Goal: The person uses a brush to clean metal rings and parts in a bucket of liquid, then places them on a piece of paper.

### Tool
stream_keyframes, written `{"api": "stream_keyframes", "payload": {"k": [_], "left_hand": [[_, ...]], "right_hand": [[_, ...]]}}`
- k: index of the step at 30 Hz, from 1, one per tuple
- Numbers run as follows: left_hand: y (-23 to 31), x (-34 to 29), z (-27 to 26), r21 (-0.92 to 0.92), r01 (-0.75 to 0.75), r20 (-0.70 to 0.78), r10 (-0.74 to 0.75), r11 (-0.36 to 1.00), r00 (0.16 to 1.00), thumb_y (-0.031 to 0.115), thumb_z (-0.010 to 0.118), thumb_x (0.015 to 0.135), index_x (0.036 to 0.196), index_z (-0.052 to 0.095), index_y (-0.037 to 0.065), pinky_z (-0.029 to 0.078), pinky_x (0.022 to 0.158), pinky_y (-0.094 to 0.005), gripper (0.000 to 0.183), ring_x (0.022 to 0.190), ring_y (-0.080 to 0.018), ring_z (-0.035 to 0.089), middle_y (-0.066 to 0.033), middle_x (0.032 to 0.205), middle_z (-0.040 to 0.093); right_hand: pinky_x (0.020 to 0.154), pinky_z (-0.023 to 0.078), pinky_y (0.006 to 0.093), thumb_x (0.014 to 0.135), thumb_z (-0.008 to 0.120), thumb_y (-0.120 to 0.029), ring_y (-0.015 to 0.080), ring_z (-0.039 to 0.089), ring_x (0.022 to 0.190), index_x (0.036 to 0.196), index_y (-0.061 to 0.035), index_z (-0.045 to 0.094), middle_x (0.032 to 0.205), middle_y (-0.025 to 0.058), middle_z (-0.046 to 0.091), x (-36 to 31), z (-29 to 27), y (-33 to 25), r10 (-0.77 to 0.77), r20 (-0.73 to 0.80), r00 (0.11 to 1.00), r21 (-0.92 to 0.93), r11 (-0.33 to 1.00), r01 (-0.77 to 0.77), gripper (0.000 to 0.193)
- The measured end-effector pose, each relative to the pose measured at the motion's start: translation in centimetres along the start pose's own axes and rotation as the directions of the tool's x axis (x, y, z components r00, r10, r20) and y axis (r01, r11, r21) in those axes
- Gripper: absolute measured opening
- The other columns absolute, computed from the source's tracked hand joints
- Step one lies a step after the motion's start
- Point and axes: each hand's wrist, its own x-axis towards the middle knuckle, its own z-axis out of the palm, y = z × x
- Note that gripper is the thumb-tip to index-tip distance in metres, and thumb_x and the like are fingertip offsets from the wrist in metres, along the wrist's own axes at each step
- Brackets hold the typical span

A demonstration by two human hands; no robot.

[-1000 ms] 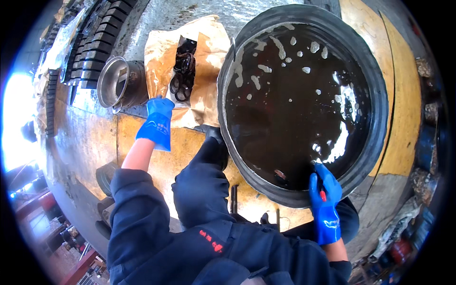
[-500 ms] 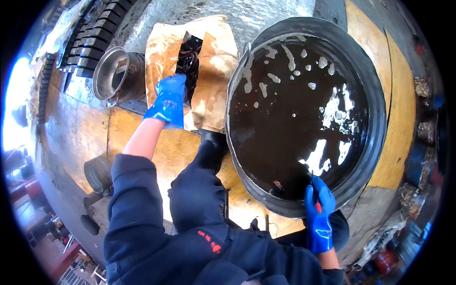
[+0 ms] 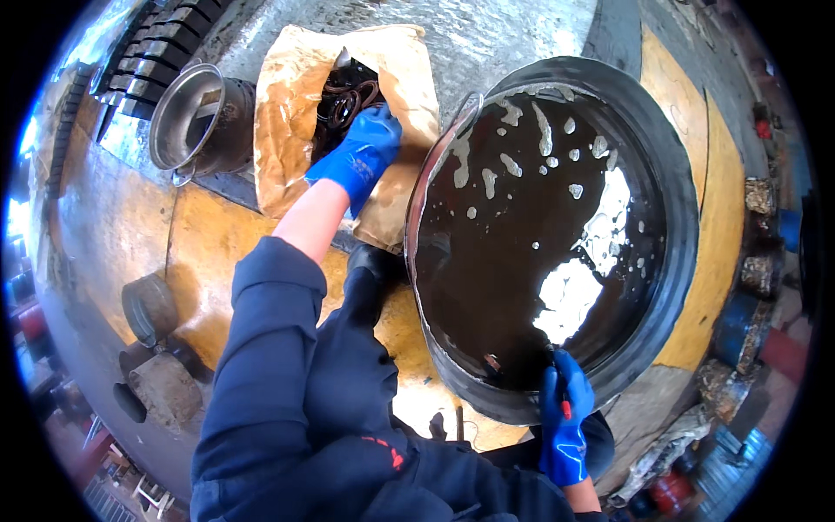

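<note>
My left hand [image 3: 364,150], in a blue rubber glove, is at the torn opening of a brown paper bag [image 3: 283,130]. Its fingers are curled at the right edge of the tear; what they grip is hidden. Dark brown rings [image 3: 352,103] lie in the bag beside the fingertips. At the near rim of a large round metal tub [image 3: 683,235] of dark liquid [image 3: 496,252], my right hand [image 3: 565,404], gloved alike, is closed around a slim tool [image 3: 566,409] with a red handle end. The tool's dark tip points over the liquid.
Left of the bag lies a tilted metal pot [image 3: 228,130]. A ridged black part [image 3: 165,56] is behind it. Cylindrical metal pieces [image 3: 150,309] sit at the left on the yellowish floor boards [image 3: 213,235]. Pale patches and bright reflections show on the liquid.
My left hand has moved right, from the left side of the bag's tear to its right side, uncovering more rings. The tear is wider. My right hand still holds the tool by the rim.
</note>
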Motion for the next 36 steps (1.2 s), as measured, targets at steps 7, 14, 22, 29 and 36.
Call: {"api": "stream_keyframes", "payload": {"k": [7, 14, 22, 29, 36], "left_hand": [[-4.6, 0.7, 4.2, 0.432, 0.011, 0.247, -0.130, 0.902, 0.960, 0.023, 0.076, 0.088, 0.139, 0.078, 0.006, 0.046, 0.122, -0.0424, 0.054, 0.144, -0.0351, 0.061, -0.0225, 0.146, 0.072], [-5.2, -2.3, -1.7, 0.237, 0.200, 0.458, -0.291, 0.951, 0.840, 0.037, 0.086, 0.078, 0.134, 0.078, 0.020, 0.062, 0.093, -0.0479, 0.059, 0.112, -0.0326, 0.077, -0.0147, 0.132, 0.077], [-8.9, -13.5, -6.7, 0.346, 0.178, 0.474, -0.335, 0.921, 0.814, 0.042, 0.078, 0.093, 0.143, 0.076, 0.026, 0.061, 0.101, -0.0504, 0.053, 0.121, -0.0342, 0.077, -0.0112, 0.136, 0.079], [-4.6, -7.9, -9.1, 0.114, 0.557, 0.465, -0.540, 0.823, 0.702, 0.038, 0.072, 0.101, 0.129, 0.078, 0.012, 0.060, 0.103, -0.0498, 0.038, 0.117, -0.0347, 0.078, -0.0174, 0.118, 0.082], [1.2, -3.9, -5.3, -0.828, 0.502, 0.351, -0.468, 0.249, 0.811, 0.040, 0.080, 0.101, 0.118, 0.073, -0.005, 0.057, 0.092, -0.0448, 0.048, 0.099, -0.0271, 0.072, -0.0160, 0.111, 0.079]], "right_hand": [[0.097, 0.064, 0.0425, 0.099, 0.077, -0.001, 0.0380, 0.083, 0.108, 0.130, -0.0015, 0.077, 0.119, 0.0210, 0.083, 0.7, 0.4, 0.3, -0.040, 0.024, 0.999, 0.004, 0.999, 0.040, 0.031], [0.098, 0.064, 0.0430, 0.100, 0.076, -0.001, 0.0380, 0.083, 0.109, 0.130, -0.0014, 0.077, 0.121, 0.0210, 0.083, 0.6, -0.2, -0.4, -0.013, 0.005, 1.000, 0.013, 1.000, 0.013, 0.031], [0.098, 0.064, 0.0437, 0.098, 0.079, -0.002, 0.0375, 0.083, 0.109, 0.130, -0.0022, 0.077, 0.121, 0.0200, 0.083, 0.1, 0.2, 0.1, 0.000, 0.003, 1.000, -0.004, 1.000, 0.000, 0.032], [0.096, 0.065, 0.0425, 0.097, 0.079, -0.002, 0.0367, 0.083, 0.108, 0.129, -0.0021, 0.077, 0.120, 0.0197, 0.084, 0.4, 0.1, 0.1, -0.011, 0.002, 1.000, -0.010, 1.000, 0.011, 0.032], [0.097, 0.065, 0.0423, 0.098, 0.078, -0.001, 0.0362, 0.083, 0.109, 0.130, -0.0020, 0.077, 0.120, 0.0198, 0.084, 0.6, 0.1, 0.0, -0.035, 0.005, 0.999, -0.005, 0.999, 0.035, 0.032]]}}
